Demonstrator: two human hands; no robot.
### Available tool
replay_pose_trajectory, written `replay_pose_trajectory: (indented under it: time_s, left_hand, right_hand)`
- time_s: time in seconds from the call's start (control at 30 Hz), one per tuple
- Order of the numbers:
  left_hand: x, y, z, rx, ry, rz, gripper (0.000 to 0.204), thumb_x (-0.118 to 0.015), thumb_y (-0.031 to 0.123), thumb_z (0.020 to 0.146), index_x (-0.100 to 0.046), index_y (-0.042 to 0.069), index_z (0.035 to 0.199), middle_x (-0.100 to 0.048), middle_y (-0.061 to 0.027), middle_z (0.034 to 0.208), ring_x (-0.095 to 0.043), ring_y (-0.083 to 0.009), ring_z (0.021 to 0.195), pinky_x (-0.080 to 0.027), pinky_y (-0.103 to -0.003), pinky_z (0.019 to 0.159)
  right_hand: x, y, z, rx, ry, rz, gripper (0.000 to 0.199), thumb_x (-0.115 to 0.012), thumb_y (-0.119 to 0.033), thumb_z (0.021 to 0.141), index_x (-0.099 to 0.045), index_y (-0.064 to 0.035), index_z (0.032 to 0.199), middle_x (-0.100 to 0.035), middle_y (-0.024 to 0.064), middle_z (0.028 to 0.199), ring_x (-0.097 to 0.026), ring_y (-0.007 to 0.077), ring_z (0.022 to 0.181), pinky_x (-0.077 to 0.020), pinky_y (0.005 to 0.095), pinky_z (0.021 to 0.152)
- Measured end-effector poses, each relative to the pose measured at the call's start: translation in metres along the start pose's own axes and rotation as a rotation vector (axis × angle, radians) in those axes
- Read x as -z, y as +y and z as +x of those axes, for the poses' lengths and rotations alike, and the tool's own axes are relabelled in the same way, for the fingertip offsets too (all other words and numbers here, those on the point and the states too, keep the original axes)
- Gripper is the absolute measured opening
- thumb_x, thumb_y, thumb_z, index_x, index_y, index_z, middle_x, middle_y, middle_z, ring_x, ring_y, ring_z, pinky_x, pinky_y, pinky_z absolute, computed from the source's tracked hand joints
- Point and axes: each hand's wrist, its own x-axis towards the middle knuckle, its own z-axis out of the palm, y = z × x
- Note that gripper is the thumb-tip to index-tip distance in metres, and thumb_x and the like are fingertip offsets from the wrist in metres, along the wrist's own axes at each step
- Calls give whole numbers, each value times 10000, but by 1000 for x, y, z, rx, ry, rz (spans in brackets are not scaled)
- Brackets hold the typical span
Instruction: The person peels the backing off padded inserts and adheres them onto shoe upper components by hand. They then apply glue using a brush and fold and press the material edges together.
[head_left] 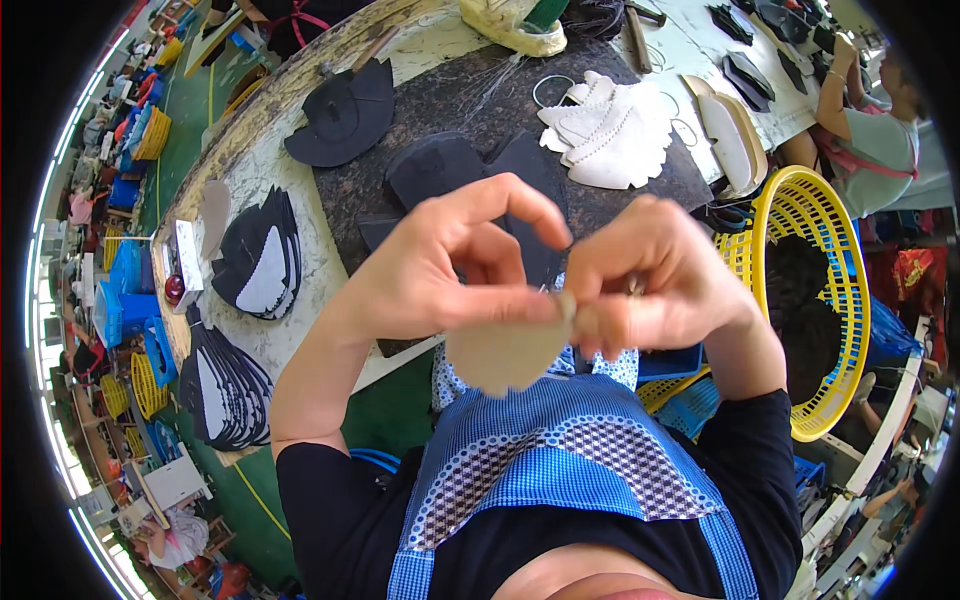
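Observation:
In front of my apron I hold up a flat beige shoe piece [505, 360], rounded and slightly blurred. My left hand [430, 265] pinches its upper edge between thumb and fingers, with the index finger arched above. At the piece's right corner, the fingers of my right hand [665, 270] are pressed together. A small shiny bit shows among those right fingers, too small to name. Beyond my hands, black shoe pieces [430, 170] lie on a dark stone slab [460, 95]. White perforated pieces [610, 135] are heaped at the slab's right part.
Stacks of black pieces with white patches [265, 260] line the table's left side. A black curved piece [345, 110] lies farther back, and a hammer [637, 38] at the far edge. A yellow basket [850, 300] with dark contents stands at right. A co-worker [870, 130] sits at far right.

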Motion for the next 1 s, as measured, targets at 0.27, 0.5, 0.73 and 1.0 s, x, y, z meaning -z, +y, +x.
replay_pose_trajectory:
  time_s: [0.27, 0.5, 0.73, 1.0]
  left_hand:
    - [-27, -19, 7, -1235, 411, 1052, 330, -831, 126, 692, -704, 166, 995, -593, -38, 1077, -599, -194, 900, -509, -292, 690]
    - [-41, -39, 17, -1117, 326, 1109, 237, -751, 79, 688, -585, 188, 818, -610, -26, 1133, -593, -238, 1065, -487, -419, 926]
    - [-61, -41, -5, -937, -7, -274, 379, -616, 372, 923, -450, 134, 679, -588, 6, 746, -570, -227, 920, -435, -393, 817]
    - [-10, -51, -33, -402, 128, -678, 555, -293, 626, 995, -405, 111, 822, -540, -100, 812, -554, -167, 717, -453, -220, 546]
  right_hand:
    - [-28, 60, 13, 330, 253, 1017, 204, -484, -169, 779, -578, 1, 717, -604, 137, 789, -566, 189, 709, -471, 294, 694]
    - [-29, 67, 1, 160, 548, 313, 296, -576, -264, 988, -671, 15, 1009, -690, 34, 906, -625, 70, 769, -483, 213, 651]
    - [33, 117, -21, 158, 1388, -171, 281, -578, -302, 995, -681, -41, 972, -611, -40, 704, -533, 45, 619, -431, 226, 562]
    - [-11, 103, -101, -29, 817, -132, 255, -687, -225, 910, -672, -13, 1050, -661, 111, 946, -620, 135, 658, -486, 256, 615]
